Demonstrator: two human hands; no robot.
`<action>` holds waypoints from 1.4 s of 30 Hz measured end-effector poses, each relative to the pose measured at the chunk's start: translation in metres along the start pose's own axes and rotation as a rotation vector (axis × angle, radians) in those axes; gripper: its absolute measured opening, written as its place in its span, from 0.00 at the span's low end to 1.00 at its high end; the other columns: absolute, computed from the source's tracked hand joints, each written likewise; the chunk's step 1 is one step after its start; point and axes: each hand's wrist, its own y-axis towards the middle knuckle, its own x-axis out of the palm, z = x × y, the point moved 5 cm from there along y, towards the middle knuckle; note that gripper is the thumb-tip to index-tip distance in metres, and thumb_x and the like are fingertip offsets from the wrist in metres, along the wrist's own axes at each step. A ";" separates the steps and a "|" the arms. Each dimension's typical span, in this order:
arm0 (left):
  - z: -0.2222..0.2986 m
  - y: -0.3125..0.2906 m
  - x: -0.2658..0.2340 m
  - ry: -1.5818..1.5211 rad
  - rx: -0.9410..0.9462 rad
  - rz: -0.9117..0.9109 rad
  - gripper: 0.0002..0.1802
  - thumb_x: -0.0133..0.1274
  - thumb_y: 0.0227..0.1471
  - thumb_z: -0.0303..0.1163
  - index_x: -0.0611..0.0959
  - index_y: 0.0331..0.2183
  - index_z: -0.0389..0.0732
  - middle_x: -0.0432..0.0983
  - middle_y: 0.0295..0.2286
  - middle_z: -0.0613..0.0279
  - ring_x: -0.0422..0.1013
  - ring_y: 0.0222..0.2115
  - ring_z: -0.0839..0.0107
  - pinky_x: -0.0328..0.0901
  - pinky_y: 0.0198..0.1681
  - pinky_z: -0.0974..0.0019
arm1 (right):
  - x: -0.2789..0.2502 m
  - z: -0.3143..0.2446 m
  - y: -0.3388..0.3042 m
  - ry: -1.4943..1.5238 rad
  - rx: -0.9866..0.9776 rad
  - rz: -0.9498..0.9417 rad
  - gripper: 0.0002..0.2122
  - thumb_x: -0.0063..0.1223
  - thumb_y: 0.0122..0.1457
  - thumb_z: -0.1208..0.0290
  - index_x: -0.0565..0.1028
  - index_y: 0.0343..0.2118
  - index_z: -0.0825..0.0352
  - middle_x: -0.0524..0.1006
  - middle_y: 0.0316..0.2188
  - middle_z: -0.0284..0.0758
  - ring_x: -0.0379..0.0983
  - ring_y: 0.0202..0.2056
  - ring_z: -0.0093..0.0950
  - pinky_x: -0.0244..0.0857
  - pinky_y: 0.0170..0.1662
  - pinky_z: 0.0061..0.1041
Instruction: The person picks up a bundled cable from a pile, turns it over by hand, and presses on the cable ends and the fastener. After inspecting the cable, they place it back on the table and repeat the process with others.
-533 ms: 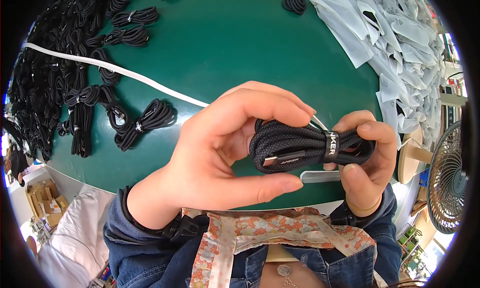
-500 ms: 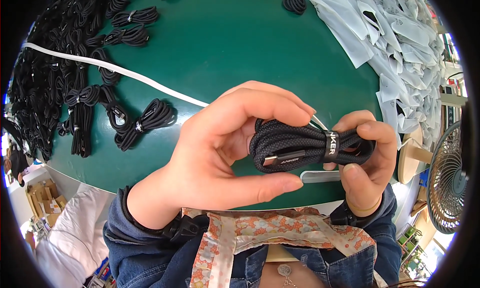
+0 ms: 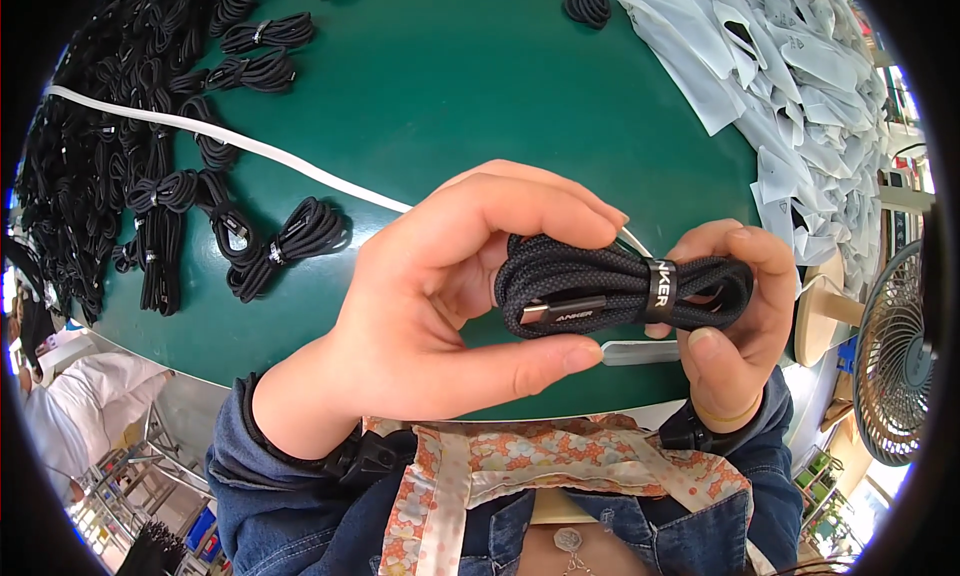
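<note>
A coiled black braided cable (image 3: 590, 268) is held level between my two hands above the green table. A black band with pale lettering wraps its middle, and one metal-tipped plug lies along the near side. My left hand (image 3: 430, 296) curves around the left end, fingers over the top and thumb below. At the right end, the fingers and thumb of my right hand (image 3: 745, 311) pinch the coil's loop. A long white flat strip (image 3: 290, 159) crosses the table and passes behind my left hand; a pale piece (image 3: 640, 352) shows below the cable.
Many black coiled cables (image 3: 70, 196) are heaped along the left, with single bundles (image 3: 300, 236) nearer the middle. Translucent plastic bags (image 3: 790, 86) pile up at the right. Beyond the right edge stand a wooden piece (image 3: 820, 321) and a fan (image 3: 905, 366).
The held cable has tilted and shifted very slightly; both hands keep their grip. At the lower left, the white-clothed shape has moved up and left, uncovering metal frames.
</note>
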 end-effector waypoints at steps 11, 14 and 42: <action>0.018 0.008 -0.009 0.226 -0.148 -0.353 0.24 0.58 0.28 0.27 0.69 0.34 0.34 0.66 0.34 0.49 0.65 0.32 0.66 0.60 0.34 0.68 | -0.002 -0.005 0.003 -0.064 0.101 -0.201 0.26 0.48 0.39 0.84 0.53 0.45 0.73 0.66 0.32 0.46 0.68 0.29 0.28 0.63 0.34 0.23; 0.024 -0.005 -0.030 0.606 -0.307 -0.482 0.24 0.57 0.29 0.29 0.69 0.34 0.35 0.66 0.33 0.53 0.66 0.32 0.66 0.60 0.32 0.67 | 0.004 0.001 0.006 -0.324 0.182 -0.494 0.27 0.50 0.38 0.83 0.54 0.45 0.72 0.68 0.31 0.43 0.67 0.30 0.27 0.62 0.36 0.25; 0.010 -0.002 -0.014 -0.135 -0.007 0.075 0.29 0.61 0.27 0.26 0.68 0.36 0.35 0.64 0.35 0.49 0.66 0.36 0.56 0.63 0.40 0.57 | 0.014 0.011 0.001 -0.090 0.298 -0.156 0.22 0.44 0.44 0.83 0.56 0.45 0.74 0.66 0.37 0.41 0.64 0.37 0.27 0.56 0.41 0.23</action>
